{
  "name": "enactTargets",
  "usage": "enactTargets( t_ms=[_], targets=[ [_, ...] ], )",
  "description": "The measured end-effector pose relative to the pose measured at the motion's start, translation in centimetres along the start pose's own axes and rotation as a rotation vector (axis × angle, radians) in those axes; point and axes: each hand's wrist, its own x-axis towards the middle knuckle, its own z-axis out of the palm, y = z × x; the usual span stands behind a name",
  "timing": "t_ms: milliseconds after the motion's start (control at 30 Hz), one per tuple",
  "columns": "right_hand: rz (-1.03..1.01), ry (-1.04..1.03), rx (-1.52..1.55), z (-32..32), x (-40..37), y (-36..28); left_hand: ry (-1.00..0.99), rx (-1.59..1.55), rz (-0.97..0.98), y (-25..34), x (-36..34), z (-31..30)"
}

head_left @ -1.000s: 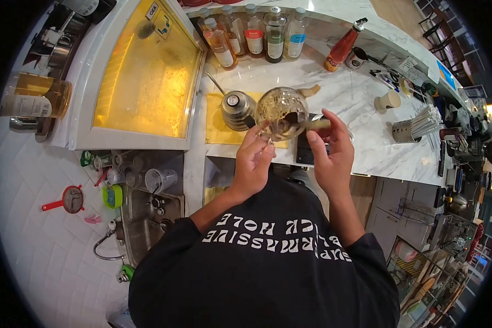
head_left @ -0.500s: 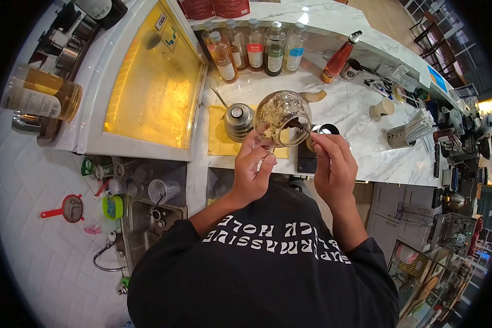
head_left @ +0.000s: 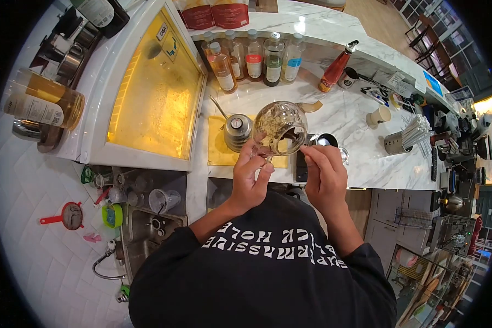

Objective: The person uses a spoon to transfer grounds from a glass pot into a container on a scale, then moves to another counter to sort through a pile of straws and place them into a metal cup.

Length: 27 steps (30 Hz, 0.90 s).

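Going left to right: the yellow-lit display case [head_left: 153,87] is sitting off to the left, with the sink [head_left: 147,218] below it. Next come a yellow mat [head_left: 216,147] and a ribbed metal kettle [head_left: 238,131] on the marble counter [head_left: 355,158].

The left hand [head_left: 250,169] is reaching up with the wrist bent, fingers wrapping the bottom of a round glass jar [head_left: 280,127]. It's holding the jar up off the counter, tipped so the mouth is facing down and to the right.

The right hand [head_left: 323,172] is coming up beside it, fingertips pinching shut just at the jar's mouth. I honestly can't tell what's between them. A metal cup [head_left: 323,140] is sitting just beyond the right hand.
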Motion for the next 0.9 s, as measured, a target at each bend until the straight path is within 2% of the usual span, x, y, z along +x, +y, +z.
enactTargets(
  t_ms=[367, 567, 667, 767, 900],
  targets=[
    [0.02, 0.058, -0.004, 0.3, 0.3, -0.5, -0.014, 0.039, 0.051, 0.6, 0.5, -0.7],
    [-0.016, 0.054, -0.036, 0.8, 0.4, -0.6, -0.013, 0.025, -0.009, 0.8, 0.2, -0.7],
    [0.124, 0.023, 0.039, 1.1, -0.6, -0.4, -0.012, -0.005, -0.024, 0.3, -0.1, -0.7],
    [0.428, 0.036, 0.323, 1.7, -1.6, -0.9, -0.032, 0.004, -0.042, 0.2, -0.1, -0.7],
    [0.636, 0.097, 0.615, 2.2, -2.0, -0.5, -0.009, 0.1, 0.032, -0.9, -0.5, -0.5]
  ],
)
